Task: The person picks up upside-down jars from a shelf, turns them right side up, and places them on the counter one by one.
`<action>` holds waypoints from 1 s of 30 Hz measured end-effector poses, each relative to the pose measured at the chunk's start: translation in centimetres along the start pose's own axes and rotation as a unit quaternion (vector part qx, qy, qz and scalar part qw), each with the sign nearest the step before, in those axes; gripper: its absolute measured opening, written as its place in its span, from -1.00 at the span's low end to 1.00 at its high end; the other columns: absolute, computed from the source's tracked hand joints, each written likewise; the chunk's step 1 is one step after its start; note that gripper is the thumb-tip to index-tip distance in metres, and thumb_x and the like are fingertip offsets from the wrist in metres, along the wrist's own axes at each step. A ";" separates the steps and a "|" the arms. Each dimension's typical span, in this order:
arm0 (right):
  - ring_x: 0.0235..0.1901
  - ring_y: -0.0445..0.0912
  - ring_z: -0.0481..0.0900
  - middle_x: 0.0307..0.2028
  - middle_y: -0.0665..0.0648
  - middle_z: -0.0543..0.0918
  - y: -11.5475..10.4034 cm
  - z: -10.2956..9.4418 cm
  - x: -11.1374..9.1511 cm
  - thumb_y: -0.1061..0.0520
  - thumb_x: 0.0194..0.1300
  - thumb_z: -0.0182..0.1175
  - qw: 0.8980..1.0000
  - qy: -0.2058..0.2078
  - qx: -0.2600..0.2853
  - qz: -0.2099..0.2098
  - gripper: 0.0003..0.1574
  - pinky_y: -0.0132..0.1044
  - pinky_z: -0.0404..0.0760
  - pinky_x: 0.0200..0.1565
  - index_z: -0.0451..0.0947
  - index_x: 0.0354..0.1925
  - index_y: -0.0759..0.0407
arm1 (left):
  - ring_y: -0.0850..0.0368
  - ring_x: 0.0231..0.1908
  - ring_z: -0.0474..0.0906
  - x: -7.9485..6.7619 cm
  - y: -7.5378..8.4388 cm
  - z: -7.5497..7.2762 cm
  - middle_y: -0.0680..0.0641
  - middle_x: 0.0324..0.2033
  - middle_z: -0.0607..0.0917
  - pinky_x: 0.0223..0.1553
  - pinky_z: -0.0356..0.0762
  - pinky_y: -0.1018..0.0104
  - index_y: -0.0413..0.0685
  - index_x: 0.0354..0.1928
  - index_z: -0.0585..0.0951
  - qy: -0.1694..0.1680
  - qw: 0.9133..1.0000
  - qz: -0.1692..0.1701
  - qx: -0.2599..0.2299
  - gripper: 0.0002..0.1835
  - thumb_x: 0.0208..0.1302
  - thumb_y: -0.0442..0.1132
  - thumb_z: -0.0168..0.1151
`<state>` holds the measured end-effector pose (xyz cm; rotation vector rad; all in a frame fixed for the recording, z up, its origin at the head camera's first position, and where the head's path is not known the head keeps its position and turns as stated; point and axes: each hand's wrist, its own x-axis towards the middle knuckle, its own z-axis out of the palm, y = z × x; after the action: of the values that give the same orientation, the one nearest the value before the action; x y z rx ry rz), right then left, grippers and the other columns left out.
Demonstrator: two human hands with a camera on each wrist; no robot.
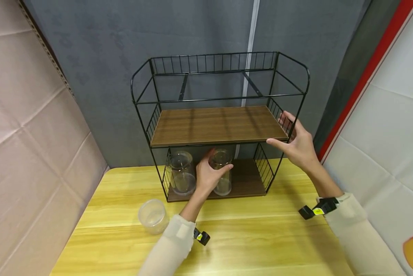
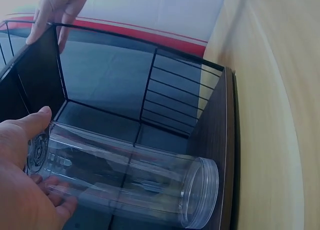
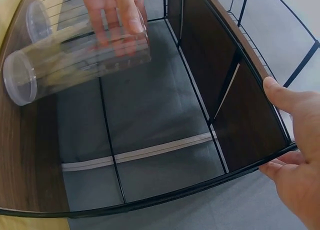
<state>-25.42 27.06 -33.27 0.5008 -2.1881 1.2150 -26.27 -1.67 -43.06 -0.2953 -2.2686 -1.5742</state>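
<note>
A black wire rack (image 1: 220,100) with brown wood-look boards stands on the table. On its lower board (image 1: 242,180), a tall clear plastic jar (image 1: 223,186) stands upright, its wide ringed end down on the board. My left hand (image 1: 207,177) holds this jar near its upper end, thumb on one side and fingers on the other. A second clear jar (image 1: 182,180) stands to the left on the same board. My right hand (image 1: 299,148) grips the rack's right side at the middle board (image 3: 220,75), with the thumb at the front edge and fingers around the side wires.
A short clear plastic container (image 1: 153,217) stands on the yellow wood-grain table (image 1: 261,230), in front of the rack's left side. Behind the rack hangs a grey cloth (image 1: 106,76). Pale panels rise at left and right. Bare metal bars cross the rack's top tier.
</note>
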 end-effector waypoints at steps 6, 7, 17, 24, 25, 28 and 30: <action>0.35 0.21 0.46 0.42 0.36 0.46 0.3 0.1 0.1 0.50 0.06 0.56 1.000 0.002 0.004 -0.005 0.27 -0.64 0.41 0.30 0.15 0.62 0.29 | -0.08 0.11 0.69 -0.9 0.6 -0.1 -0.13 0.19 0.74 0.11 0.70 -0.01 -0.13 0.39 0.58 0.011 1.000 0.004 -0.022 -0.09 -0.05 -0.06 0.77; 0.35 0.21 0.46 0.43 0.35 0.46 0.3 0.1 0.1 0.50 0.07 0.56 1.000 0.003 0.004 -0.006 0.27 -0.64 0.40 0.30 0.15 0.62 0.30 | -0.07 0.10 0.69 -1.0 0.7 -0.2 -0.13 0.18 0.74 0.10 0.70 -0.01 -0.13 0.38 0.59 0.012 1.000 0.005 -0.027 -0.09 -0.05 -0.07 0.77; 0.45 0.22 0.40 0.50 0.29 0.40 0.2 0.2 -0.4 0.46 0.12 0.55 1.000 -0.001 0.003 0.006 0.33 -0.58 0.37 0.38 0.06 0.68 0.17 | -0.05 0.26 0.65 -2.8 1.8 -1.5 -0.12 0.23 0.72 0.23 0.67 0.00 -0.10 0.41 0.56 -0.004 0.996 0.003 -0.092 -0.12 0.01 -0.14 0.74; 0.61 0.15 0.16 0.63 0.19 0.19 -0.8 0.3 -2.7 0.30 0.26 0.53 0.998 -0.014 0.010 0.052 0.44 -0.11 0.33 0.52 -0.21 0.73 -0.13 | -0.03 0.34 0.58 -3.8 2.6 -2.8 -0.12 0.29 0.67 0.41 0.51 0.13 -0.06 0.45 0.51 -0.019 0.984 -0.018 -0.174 -0.14 0.09 -0.24 0.69; 0.61 0.14 0.15 0.64 0.18 0.18 -1.0 0.3 -3.1 0.29 0.26 0.53 0.998 -0.013 0.009 0.054 0.44 -0.16 0.33 0.52 -0.20 0.73 -0.14 | -0.03 0.35 0.57 -4.0 2.7 -3.0 -0.13 0.29 0.67 0.42 0.50 0.14 -0.08 0.46 0.50 -0.021 0.983 -0.021 -0.183 -0.14 0.10 -0.25 0.69; 0.62 0.13 0.13 0.66 0.15 0.11 -1.5 0.3 -4.4 0.27 0.26 0.54 0.999 -0.005 -0.006 0.053 0.44 -0.45 0.28 0.48 -0.20 0.73 -0.14 | -0.02 0.39 0.54 -4.4 2.8 -3.4 -0.14 0.31 0.65 0.44 0.47 0.13 -0.10 0.48 0.48 -0.025 0.976 -0.033 -0.214 -0.13 0.12 -0.28 0.67; 0.61 0.14 0.15 0.66 0.16 0.12 -1.7 0.4 -5.3 0.17 0.24 0.58 0.999 0.014 -0.030 0.037 0.42 -0.43 0.27 0.50 -0.14 0.73 -0.11 | -0.03 0.40 0.52 -4.7 3.0 -3.7 -0.15 0.33 0.64 0.46 0.44 0.10 -0.12 0.48 0.46 -0.023 0.971 -0.039 -0.234 -0.13 0.13 -0.28 0.66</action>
<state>-20.51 26.06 -35.81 0.3789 -2.2308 1.1826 -20.21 -3.88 -41.27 -0.3675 -1.9325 -2.1557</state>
